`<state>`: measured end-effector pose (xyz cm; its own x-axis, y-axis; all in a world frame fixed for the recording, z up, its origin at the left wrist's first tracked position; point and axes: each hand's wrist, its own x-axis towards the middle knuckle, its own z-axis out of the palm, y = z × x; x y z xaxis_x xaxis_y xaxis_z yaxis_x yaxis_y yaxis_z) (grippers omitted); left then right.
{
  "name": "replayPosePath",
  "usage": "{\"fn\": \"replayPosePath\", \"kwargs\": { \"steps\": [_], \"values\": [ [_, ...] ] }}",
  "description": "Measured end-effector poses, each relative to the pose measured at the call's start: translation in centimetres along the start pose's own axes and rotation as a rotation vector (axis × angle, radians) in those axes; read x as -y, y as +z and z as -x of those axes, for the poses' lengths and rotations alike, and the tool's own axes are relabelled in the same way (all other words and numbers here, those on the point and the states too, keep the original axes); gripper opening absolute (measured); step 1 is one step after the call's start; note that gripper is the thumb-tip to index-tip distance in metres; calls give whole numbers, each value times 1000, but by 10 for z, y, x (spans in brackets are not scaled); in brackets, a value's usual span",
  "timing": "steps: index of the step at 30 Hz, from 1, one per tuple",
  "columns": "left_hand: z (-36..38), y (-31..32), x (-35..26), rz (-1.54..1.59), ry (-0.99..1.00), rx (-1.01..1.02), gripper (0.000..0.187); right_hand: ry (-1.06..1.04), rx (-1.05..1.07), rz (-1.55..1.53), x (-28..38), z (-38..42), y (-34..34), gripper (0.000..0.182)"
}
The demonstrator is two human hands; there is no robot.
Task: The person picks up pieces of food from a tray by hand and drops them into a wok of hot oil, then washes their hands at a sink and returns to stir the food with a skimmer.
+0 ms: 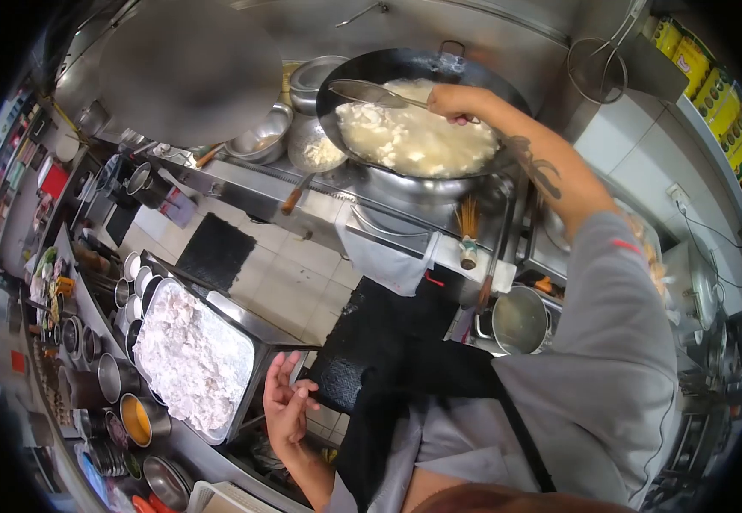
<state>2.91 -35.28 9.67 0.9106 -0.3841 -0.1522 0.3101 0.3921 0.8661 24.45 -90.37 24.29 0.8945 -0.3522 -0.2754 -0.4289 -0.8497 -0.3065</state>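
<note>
My right hand (455, 104) is closed around the handle of a flat round skimmer (369, 92), which is over the left side of a large black wok (473, 75). Pale, lumpy pieces (379, 141) float in cloudy, bubbling liquid inside the wok. My left hand (287, 402) is held low with its fingers loosely apart and nothing in it. Just left of it, a metal tray (247, 363) is heaped with white, flour-coated pieces (187, 359).
Beside the wok are a metal bowl (268, 141) and a ladle (298, 195) lying in a pan. A bamboo brush (467, 231) and a pot (520, 321) are at the stove's front. Several containers line the left counter. A wire strainer (597, 73) hangs at upper right.
</note>
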Motion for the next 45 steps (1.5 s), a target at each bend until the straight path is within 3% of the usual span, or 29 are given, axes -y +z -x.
{"fn": "replayPosePath", "kwargs": {
  "steps": [6, 9, 18, 21, 27, 33, 37, 45],
  "values": [
    [-20, 9, -11, -13, -9, 120, 67, -101, 81, 58, -3, 80, -29, 23],
    [-26, 7, -13, -2, -20, 161, 68, -83, 71, 171, -13, 123, -58, 25],
    [-41, 6, -16, -11, -43, 202, 68, 75, 65, -22, -37, 244, -56, 33],
    [-45, 10, -18, -33, -45, 205, 70, 107, 108, -71, -52, 239, -32, 28],
    [-49, 15, -22, -67, -34, 247, 71, 145, -60, -73, -63, 166, 23, 27],
    [-48, 14, -20, -67, -27, 248, 71, 55, 28, -23, -72, 100, 36, 25],
    [-42, 13, -20, -66, -20, 229, 71, -46, 108, -97, -63, 102, 28, 24],
    [-38, 2, -18, -7, -37, 205, 69, 24, 127, -49, -54, 187, -39, 24]
  ]
}}
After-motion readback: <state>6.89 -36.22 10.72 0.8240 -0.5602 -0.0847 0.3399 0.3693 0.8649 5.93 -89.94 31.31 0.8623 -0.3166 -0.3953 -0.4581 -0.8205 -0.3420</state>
